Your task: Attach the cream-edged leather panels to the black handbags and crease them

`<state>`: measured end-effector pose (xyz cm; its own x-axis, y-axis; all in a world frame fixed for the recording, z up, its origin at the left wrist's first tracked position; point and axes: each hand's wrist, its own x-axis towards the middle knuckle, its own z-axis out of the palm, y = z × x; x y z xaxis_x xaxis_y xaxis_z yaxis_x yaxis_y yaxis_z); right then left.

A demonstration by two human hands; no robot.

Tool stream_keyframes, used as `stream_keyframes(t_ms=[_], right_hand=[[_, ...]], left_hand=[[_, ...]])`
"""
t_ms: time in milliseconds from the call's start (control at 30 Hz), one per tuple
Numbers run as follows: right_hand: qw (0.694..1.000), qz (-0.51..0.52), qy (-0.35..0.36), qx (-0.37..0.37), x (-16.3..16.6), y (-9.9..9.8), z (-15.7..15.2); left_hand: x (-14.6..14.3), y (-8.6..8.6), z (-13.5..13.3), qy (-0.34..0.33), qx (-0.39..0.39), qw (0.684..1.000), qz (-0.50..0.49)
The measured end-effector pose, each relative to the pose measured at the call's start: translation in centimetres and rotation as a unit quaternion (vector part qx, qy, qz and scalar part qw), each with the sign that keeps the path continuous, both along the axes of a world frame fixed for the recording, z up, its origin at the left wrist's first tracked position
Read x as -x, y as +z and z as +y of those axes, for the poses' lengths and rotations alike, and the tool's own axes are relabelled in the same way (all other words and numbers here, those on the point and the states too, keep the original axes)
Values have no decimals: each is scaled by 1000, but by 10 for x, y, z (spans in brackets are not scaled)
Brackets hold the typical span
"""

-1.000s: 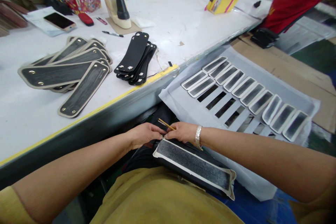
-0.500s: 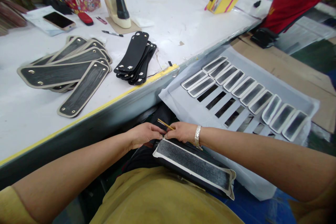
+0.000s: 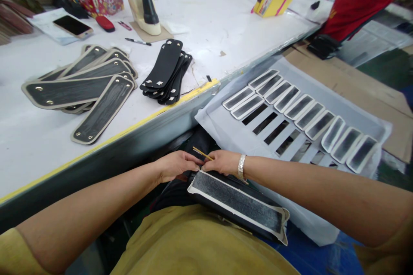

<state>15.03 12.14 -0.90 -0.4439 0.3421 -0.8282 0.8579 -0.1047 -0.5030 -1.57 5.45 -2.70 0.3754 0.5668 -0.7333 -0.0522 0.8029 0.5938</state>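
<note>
Below the table edge, on the person's lap: a long strap piece (image 3: 237,201), dark face up with a pale border, lay slantwise, its far end at the hands. The right hand (image 3: 222,162) pinched a thin yellow stick (image 3: 201,153), whose tip poked up and leftward just above that end. The left hand (image 3: 176,165) was curled, fingertips meeting the right's at the same spot; whether it gripped the border or only pressed on it could not be told. A white sheet (image 3: 219,126) bearing rows of small pieces lay just beyond the right wrist.

Risks, as judged:
- The strap rested on cloth only, with its near end past the thigh. Any tug at the far end could likely slide it off.
- The stick was held close to the fingertips. A slip might drag it across the dark face.
- The right forearm ran beside the sheet, so a wide elbow could scatter the rows.
</note>
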Motion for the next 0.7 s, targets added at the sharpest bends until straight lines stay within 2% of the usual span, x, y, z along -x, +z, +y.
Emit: stream_keyframes(t_ms=[367,700], right_hand=[[998,24,-43,51,-6,-2,1],[998,22,-43,47,-5,-4,1]], left_hand=[[2,0,0,-12,-9,1000,-10],[0,3,0,-4,0,1000,-3]])
